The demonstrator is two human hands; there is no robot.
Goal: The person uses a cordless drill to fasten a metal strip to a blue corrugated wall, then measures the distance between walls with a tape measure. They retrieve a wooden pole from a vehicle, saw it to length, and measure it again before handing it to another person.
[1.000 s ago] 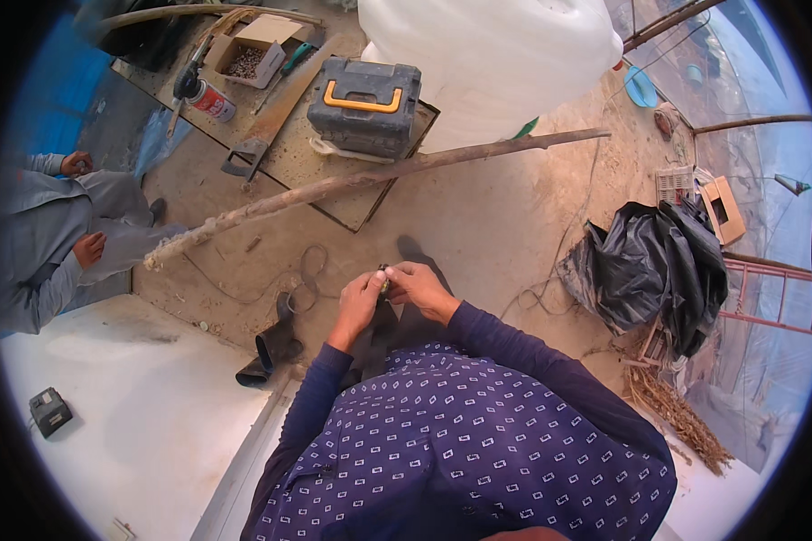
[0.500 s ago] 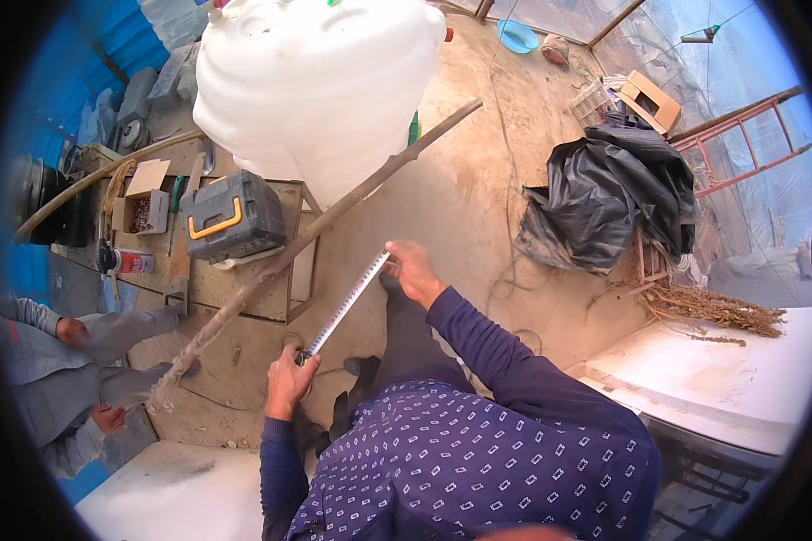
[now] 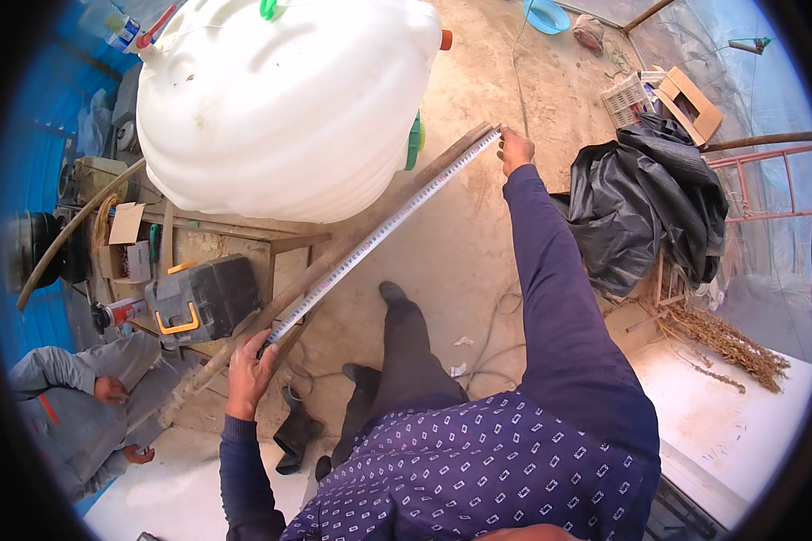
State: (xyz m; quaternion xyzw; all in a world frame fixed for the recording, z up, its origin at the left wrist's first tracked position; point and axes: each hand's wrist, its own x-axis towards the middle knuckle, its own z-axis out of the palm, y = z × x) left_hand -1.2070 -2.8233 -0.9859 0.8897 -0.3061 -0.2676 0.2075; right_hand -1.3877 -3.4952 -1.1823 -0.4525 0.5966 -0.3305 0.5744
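A long wooden pole (image 3: pixel 327 263) slants from the lower left to the far middle. Along its near side runs the pale, marked blade of a tape measure (image 3: pixel 397 219), drawn out straight. My left hand (image 3: pixel 251 375) is closed around the tape's lower end beside the pole, its case mostly hidden by the fingers. At the far end, my right hand (image 3: pixel 516 150) pinches the blade's tip near the pole's end, with the arm stretched out. Whether the blade touches the pole all along I cannot tell.
A big white plastic tank (image 3: pixel 289 108) stands beyond the pole. Left lie a black toolbox (image 3: pixel 209 298) with yellow latches and an open carton (image 3: pixel 126 239). A co-worker in grey (image 3: pixel 72 406) sits lower left. Black sheeting (image 3: pixel 650 207) is heaped at right, above a white tabletop (image 3: pixel 695 424).
The blade has been pulled out much longer and now lies along the pole. My right hand has gone far and to the right; my left hand has shifted left, next to the pole.
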